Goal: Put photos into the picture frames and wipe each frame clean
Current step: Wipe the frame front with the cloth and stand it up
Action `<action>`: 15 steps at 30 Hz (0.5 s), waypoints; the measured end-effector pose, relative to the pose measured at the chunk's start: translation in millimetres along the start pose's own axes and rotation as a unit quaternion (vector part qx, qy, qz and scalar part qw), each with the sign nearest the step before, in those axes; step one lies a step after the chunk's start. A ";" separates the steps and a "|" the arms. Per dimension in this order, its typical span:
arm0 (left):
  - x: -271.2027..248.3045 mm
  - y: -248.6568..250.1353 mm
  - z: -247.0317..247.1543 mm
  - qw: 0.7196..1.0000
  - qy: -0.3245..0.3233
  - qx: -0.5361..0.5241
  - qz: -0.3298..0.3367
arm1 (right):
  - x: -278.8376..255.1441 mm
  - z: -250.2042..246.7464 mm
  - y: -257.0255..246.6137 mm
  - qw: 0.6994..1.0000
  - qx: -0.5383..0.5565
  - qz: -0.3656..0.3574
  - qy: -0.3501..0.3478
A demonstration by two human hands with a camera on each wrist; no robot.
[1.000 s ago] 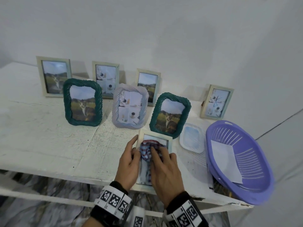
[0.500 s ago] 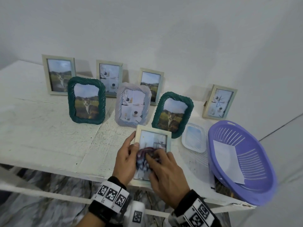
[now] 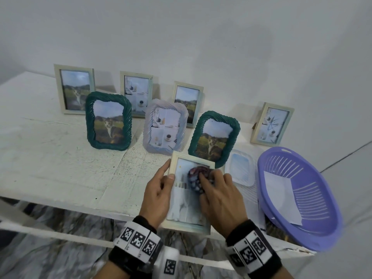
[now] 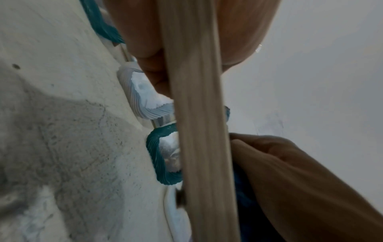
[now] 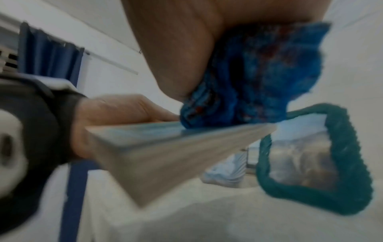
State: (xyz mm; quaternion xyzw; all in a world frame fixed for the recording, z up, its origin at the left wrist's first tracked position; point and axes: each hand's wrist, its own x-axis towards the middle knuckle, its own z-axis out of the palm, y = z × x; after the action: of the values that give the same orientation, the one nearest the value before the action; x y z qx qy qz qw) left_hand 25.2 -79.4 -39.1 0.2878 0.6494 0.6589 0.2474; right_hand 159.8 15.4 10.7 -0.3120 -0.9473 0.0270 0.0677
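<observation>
I am at a white table (image 3: pixel 50 168) that stands against a plain wall. My left hand (image 3: pixel 159 190) grips the left edge of a pale wooden frame (image 3: pixel 182 223), thumb on its front and fingers wrapped behind it. The frame is lifted off the table and tilted, its top towards the wall, with a light-coloured photo already behind the glass. In the left wrist view that same frame edge (image 4: pixel 201 131) runs as a long beige bar between my thumb and fingers.

My right hand (image 3: pixel 220 195) has its fingers curled around a bunched blue patterned cloth (image 3: pixel 196 179) and presses it against the upper part of the glass. The right wrist view shows the cloth (image 5: pixel 254 81) wadded under my palm and touching the frame's front (image 5: pixel 145 135).

Further back on the table, seven more frames stand upright with photos in them. Nearest the held frame are a dark green twisted frame (image 3: pixel 214 137) to the right and a pale lilac ridged frame (image 3: pixel 165 127) to the left. Another green frame (image 3: pixel 108 120) stands further left.

Four plain pale frames stand behind, close to the wall. A small clear tray (image 3: pixel 240 168) lies flat to the right of the held frame. Beside it, at the table's right end, a purple slotted basket (image 3: pixel 314 228) holds a sheet of white paper (image 3: pixel 279 194).
</observation>
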 end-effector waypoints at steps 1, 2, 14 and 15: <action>-1.2 0.8 2.1 1.000 -0.005 0.002 0.000 | 3.2 -1.7 -1.5 1.000 -0.006 0.022 0.002; -1.6 1.0 2.9 1.000 -0.005 0.004 0.000 | 1.9 -1.6 -5.2 1.000 -0.008 0.020 0.010; -0.1 3.7 3.3 1.000 0.003 0.010 -0.014 | -3.9 2.0 -7.1 1.000 0.024 0.006 0.012; 1.2 3.2 2.7 1.000 0.007 0.009 -0.016 | -10.6 3.7 -9.9 0.999 0.033 -0.019 0.011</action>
State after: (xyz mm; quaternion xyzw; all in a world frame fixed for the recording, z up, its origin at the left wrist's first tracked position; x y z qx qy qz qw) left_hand 26.4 -76.7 -35.8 0.2753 0.6615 0.6510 0.2507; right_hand 161.9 1.1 6.8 -0.2917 -0.9508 0.0539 0.0890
